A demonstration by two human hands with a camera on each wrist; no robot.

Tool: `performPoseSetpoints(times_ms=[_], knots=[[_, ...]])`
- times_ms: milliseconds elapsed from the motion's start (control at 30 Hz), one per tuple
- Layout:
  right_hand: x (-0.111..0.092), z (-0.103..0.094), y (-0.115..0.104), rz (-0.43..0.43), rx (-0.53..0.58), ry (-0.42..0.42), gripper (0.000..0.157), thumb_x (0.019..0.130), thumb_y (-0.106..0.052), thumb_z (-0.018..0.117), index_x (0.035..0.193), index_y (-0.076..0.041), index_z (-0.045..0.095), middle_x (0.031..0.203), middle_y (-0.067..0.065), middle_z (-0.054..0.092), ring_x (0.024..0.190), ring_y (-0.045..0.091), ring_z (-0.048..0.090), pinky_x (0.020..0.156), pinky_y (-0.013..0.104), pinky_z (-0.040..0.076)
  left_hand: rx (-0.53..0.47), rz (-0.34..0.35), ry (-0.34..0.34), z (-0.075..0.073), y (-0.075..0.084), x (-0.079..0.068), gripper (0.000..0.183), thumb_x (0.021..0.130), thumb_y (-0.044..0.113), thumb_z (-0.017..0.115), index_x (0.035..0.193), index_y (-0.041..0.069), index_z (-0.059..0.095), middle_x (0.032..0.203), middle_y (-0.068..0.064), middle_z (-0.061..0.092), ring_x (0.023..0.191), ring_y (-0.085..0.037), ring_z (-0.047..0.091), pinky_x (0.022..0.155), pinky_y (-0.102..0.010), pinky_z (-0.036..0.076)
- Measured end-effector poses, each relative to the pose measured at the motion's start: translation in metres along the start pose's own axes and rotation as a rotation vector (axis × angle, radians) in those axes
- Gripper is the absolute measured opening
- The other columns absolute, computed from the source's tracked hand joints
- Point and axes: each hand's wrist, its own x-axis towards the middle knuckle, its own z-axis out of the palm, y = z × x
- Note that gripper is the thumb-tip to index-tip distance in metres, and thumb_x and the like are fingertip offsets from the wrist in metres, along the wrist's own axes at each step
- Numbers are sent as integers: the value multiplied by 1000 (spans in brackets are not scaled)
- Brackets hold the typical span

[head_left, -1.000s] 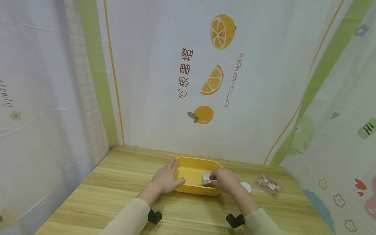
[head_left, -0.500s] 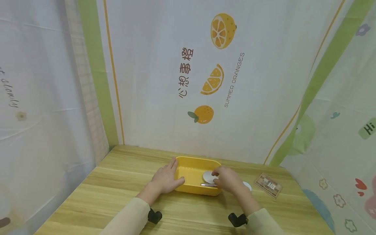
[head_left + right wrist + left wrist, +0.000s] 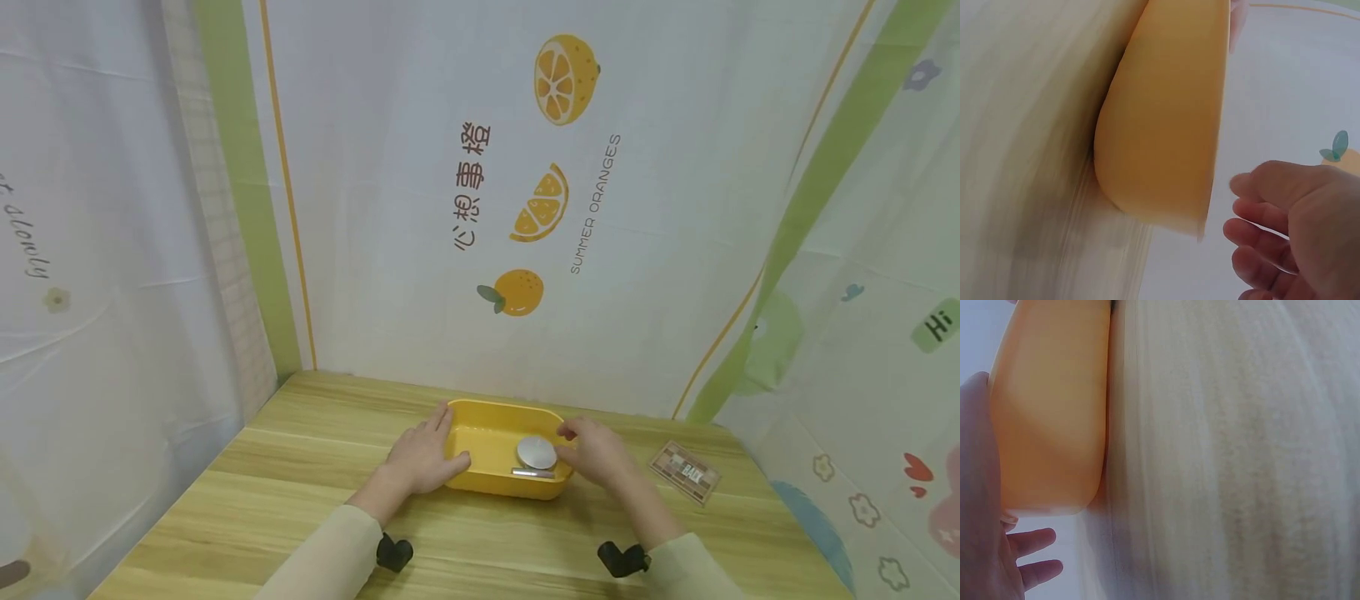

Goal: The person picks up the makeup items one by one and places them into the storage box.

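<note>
A yellow plastic box [image 3: 480, 458] stands on the wooden table. Inside, toward its right end, lie a round silvery disc-like thing [image 3: 536, 452] and a short, thin metallic piece [image 3: 532, 472], whose exact kinds I cannot tell. My left hand [image 3: 426, 457] rests against the box's left end, fingers along the side and thumb over the near rim; in the left wrist view, two of its fingers extend past the box's yellow wall [image 3: 1054, 412]. Loosely curled fingers of my right hand [image 3: 598, 454] hover at the right rim. The right wrist view shows that hand holding nothing, apart from the wall.
To the right lies a flat brown patterned card [image 3: 686, 472] with lettering on the wooden table [image 3: 337, 442]. A white curtain [image 3: 390, 208] printed with oranges hangs behind the table, and more curtains hang at both sides.
My right hand has let go of the thin metallic piece in the box, then drawn back rightward to the rim. A white round thing beside the box is now hidden. The left hand stayed put.
</note>
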Motion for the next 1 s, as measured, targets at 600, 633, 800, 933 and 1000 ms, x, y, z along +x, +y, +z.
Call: performPoseSetpoints(times_ms=[600,633,800,933,1000], knots=[[-15,-16,41,62,-9,3,37,103,-26,71,133,-5,75,124,14,77,119,40,73,102,62,59,-11,-3,4,-1,0,-1,95,99,53,52,172,-2,28,183,-17,22,154,-50,48,127,-62,39],[-15,-16,44,67,-12,1,37,103,-27,71,132,-5,75,124,14,77,118,40,73,102,62,59,-11,-2,5,-1,0,-1,95,99,53,52,172,-2,28,183,-17,23,154,-50,49,127,-62,39],[-19,-16,56,69,-16,-9,39,102,-28,71,131,-3,75,122,15,76,116,39,72,100,61,59,-11,0,11,-2,0,-1,96,98,53,52,172,-3,29,183,-18,24,154,-51,49,127,-62,39],[-23,-14,66,84,-23,-12,39,102,-28,72,131,-2,75,124,16,76,118,40,72,100,61,59,-8,3,9,-2,0,-1,97,97,54,51,171,-4,29,183,-18,24,153,-51,49,126,-62,40],[-27,-14,71,83,-21,-14,39,102,-28,72,130,0,75,124,18,76,117,41,72,99,61,60,-6,2,9,-1,0,-1,97,97,54,51,172,-3,29,183,-18,24,154,-50,49,127,-62,40]])
